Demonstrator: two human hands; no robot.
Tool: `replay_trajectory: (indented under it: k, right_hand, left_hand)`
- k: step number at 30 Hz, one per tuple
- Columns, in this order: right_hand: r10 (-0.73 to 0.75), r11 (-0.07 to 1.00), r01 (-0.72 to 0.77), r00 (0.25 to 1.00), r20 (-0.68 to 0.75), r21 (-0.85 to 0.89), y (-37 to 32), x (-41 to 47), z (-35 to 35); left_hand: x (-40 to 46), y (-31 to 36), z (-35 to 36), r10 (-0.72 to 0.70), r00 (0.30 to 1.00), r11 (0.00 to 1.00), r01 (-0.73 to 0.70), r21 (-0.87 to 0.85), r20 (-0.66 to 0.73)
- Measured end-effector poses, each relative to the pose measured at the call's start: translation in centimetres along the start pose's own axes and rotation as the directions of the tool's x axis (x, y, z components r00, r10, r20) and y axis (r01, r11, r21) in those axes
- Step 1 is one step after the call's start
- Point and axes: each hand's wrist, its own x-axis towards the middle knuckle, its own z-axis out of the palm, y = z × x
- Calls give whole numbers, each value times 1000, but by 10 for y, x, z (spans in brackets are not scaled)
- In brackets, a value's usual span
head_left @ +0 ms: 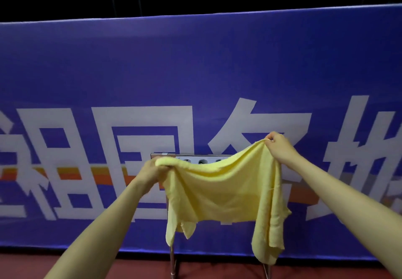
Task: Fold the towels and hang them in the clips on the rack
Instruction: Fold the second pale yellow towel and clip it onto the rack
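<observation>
Two hands grip one yellow towel [221,189] in front of the rack [171,254]: left hand [153,171] bunching a top corner, right hand [279,147] pinching the other, higher; its long axis runs sideways, ends hanging floorward.

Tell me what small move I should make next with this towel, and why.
Probably bring the right hand across to the left hand, folding the towel in half. Both hands pinch its top edge, it sags open and unfolded between them, and the rack with its clips sits right behind it.
</observation>
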Motion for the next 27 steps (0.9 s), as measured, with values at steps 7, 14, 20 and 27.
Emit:
replay_trajectory:
  k: [7, 14, 20, 27]
  right_hand:
    - [-40, 999, 43, 993, 110, -24, 6, -16, 6]
    - [-85, 981, 135, 947, 309, -141, 4, -33, 21]
    - [-200, 978, 183, 952, 230, 95, -28, -41, 27]
    - [-357, 858, 287, 930, 92, 425, -76, -63, 27]
  left_hand:
    - [5, 39, -4, -242, 923, 907, 105, -407, -299]
    - [-5, 80, 11, 127, 980, 992, -125, 22, -154]
    - [-4, 109, 33, 246, 969, 946, -248, 209, 34]
    - [-4, 117, 46, 213, 970, 927, -238, 289, 115]
